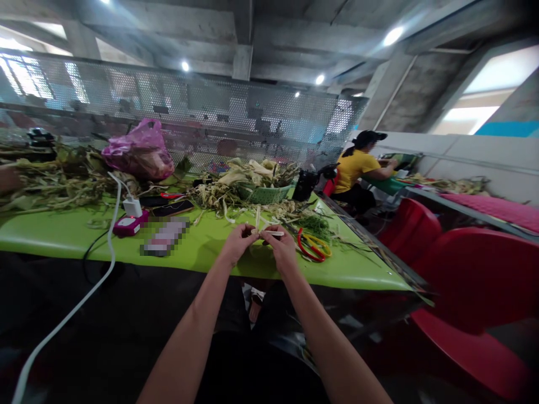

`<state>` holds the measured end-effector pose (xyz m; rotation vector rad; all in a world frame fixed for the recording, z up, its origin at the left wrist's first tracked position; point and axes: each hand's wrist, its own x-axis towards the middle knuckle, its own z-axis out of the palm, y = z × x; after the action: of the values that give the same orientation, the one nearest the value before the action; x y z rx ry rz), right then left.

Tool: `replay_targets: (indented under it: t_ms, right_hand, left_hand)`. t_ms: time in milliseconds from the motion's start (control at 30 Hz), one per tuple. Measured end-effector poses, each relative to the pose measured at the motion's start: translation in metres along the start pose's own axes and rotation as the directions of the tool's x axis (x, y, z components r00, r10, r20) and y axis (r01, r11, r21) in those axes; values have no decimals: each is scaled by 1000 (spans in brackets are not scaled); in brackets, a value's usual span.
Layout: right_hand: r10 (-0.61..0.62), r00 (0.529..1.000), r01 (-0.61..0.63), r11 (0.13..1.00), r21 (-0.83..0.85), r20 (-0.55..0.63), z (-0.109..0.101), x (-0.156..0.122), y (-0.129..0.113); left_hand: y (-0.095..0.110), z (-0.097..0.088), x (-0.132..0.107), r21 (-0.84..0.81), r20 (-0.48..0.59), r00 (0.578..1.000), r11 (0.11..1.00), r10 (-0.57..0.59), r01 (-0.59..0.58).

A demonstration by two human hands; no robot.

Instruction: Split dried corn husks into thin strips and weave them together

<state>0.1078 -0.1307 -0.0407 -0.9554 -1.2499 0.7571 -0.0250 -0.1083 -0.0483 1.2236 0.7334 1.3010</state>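
Over the front of the green-covered table, my left hand (240, 242) and my right hand (281, 244) meet, fingertips pinched close together. Between them are pale strips of dried husk (258, 217); one stands upright from the left fingers, another points right across the right hand. The exact crossing of the strips is hidden by my fingers. Just right of my right hand lie scissors with red handles (309, 247) and a yellow-handled pair or loop (319, 245). Beyond my hands, a green basket (267, 194) holds a heap of dried husks (252, 171).
A pink plastic bag (138, 151), more dried plant strips (63, 179), a power socket (131, 223) with a white cable (112, 247), and phones are to the left. Green shreds (315, 225) lie right. Red chairs (484, 275) and a seated person (357, 168) are beyond the table's right edge.
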Motion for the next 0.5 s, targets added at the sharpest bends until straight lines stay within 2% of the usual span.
replay_targets:
  t_ms: [133, 267, 500]
  right_hand:
    - [-10, 999, 13, 998, -57, 45, 1, 0, 2]
    - [-59, 998, 63, 993, -102, 38, 1, 0, 2]
    - [-160, 985, 169, 968, -186, 60, 3, -5, -3]
  left_hand:
    - [4, 0, -1, -44, -35, 999, 999, -29, 28]
    - [5, -1, -2, -11, -89, 996, 1000, -24, 23]
    - [1, -3, 1, 88, -143, 988, 995, 52, -39]
